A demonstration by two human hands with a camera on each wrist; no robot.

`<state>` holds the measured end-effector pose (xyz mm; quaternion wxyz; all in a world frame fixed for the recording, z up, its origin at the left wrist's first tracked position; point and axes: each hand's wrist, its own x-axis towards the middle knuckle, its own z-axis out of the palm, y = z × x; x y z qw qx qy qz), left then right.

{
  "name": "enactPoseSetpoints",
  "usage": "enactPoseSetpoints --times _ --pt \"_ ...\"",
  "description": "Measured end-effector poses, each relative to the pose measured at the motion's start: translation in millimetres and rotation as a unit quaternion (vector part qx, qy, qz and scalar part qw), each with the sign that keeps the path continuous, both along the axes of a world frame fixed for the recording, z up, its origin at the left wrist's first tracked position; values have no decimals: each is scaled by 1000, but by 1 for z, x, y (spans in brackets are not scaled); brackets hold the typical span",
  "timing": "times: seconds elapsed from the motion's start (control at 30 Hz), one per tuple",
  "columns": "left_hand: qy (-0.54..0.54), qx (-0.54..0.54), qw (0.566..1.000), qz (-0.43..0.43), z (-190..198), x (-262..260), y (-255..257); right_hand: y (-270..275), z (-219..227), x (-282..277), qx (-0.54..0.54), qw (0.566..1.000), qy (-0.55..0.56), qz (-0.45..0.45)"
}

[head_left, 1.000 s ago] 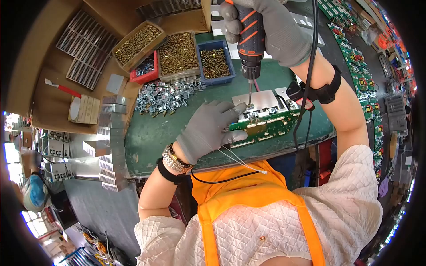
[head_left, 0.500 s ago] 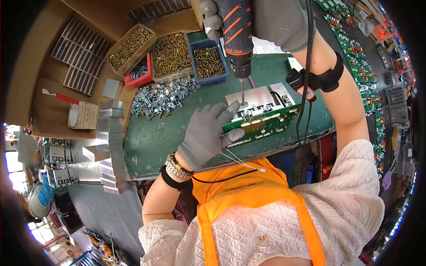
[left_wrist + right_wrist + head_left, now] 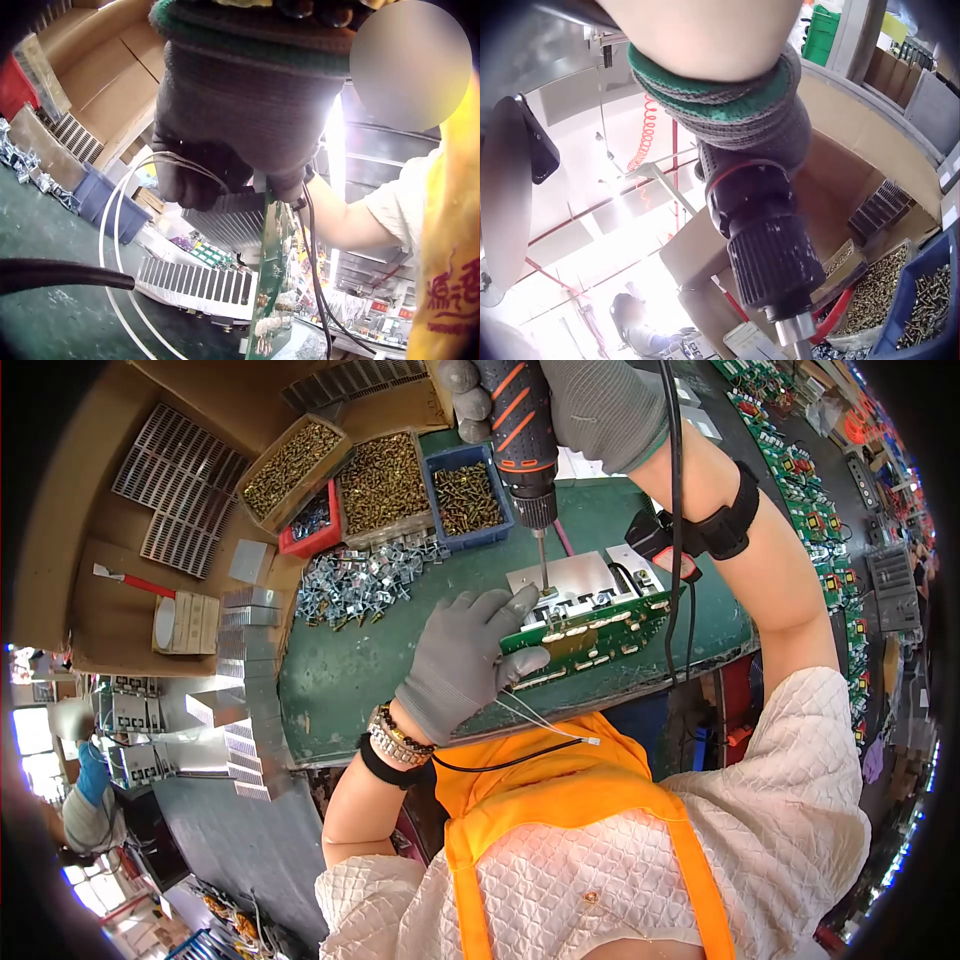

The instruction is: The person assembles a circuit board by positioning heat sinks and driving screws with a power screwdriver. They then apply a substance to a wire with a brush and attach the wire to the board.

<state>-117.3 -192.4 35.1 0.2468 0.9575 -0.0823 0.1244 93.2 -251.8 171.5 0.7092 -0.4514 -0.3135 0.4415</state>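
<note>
My gloved left hand (image 3: 455, 660) pinches the left end of a green circuit board (image 3: 600, 645), thumb on its near face and fingers over the metal heat sink (image 3: 580, 575) behind it. The board stands on edge, and the heat sink's fins (image 3: 199, 285) show in the left wrist view. Up above, my gloved right hand (image 3: 605, 415) grips a black and orange power drill (image 3: 522, 435), bit pointing down. The bit's tip meets a small clip (image 3: 548, 593) on the heat sink's top, right by my left fingertips. In the right wrist view the drill's chuck (image 3: 776, 262) fills the middle.
Behind the work stand a blue bin (image 3: 468, 500) of screws, trays of brass-coloured screws (image 3: 385, 480) and a red bin (image 3: 318, 530). Loose metal clips (image 3: 365, 580) lie piled on the green table (image 3: 340, 690). Stacked heat sinks (image 3: 250, 690) line the left edge. A black cable (image 3: 675, 510) hangs by the right forearm.
The drill's upper end and my right hand have swung left, while the bit stays at the same clip. My left hand keeps its hold on the board. The head view has shifted slightly.
</note>
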Motion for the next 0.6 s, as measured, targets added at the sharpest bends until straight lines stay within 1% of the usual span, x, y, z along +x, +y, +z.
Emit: enactPoseSetpoints --times 0.03,0.1,0.13,0.17,0.23,0.27,0.3,0.37,0.43,0.5,0.57,0.6 --pt "3 -8 1000 3 1 -1 0 -2 2 0 0 1000 0 1" --pt "6 -16 1000 7 1 -1 0 -13 15 -3 -17 998 63 27" --pt "1 -13 1000 4 1 -1 0 -19 20 1 -52 997 57 24" --pt "-3 -10 1000 0 0 -1 1 -21 25 4 -52 997 56 25" --pt "-4 -8 1000 3 0 -1 1 -23 31 10 -38 984 114 131" --pt "-4 -7 1000 4 -1 -1 0 -22 27 13 -21 990 89 105" --pt "-5 -7 1000 4 -1 -1 0 -21 20 14 -21 990 88 104" --pt "5 -11 1000 -2 -1 0 1 -20 4 15 -2 998 28 62" --pt "12 -12 1000 2 1 -1 0 -19 -8 17 11 998 29 59" --pt "19 -10 1000 6 3 0 0 -18 -8 11 28 998 28 55" --pt "11 -8 1000 1 1 0 0 -14 -7 -1 15 999 49 2" --pt "11 -6 1000 1 1 0 0 -14 -8 -2 18 999 34 -6"
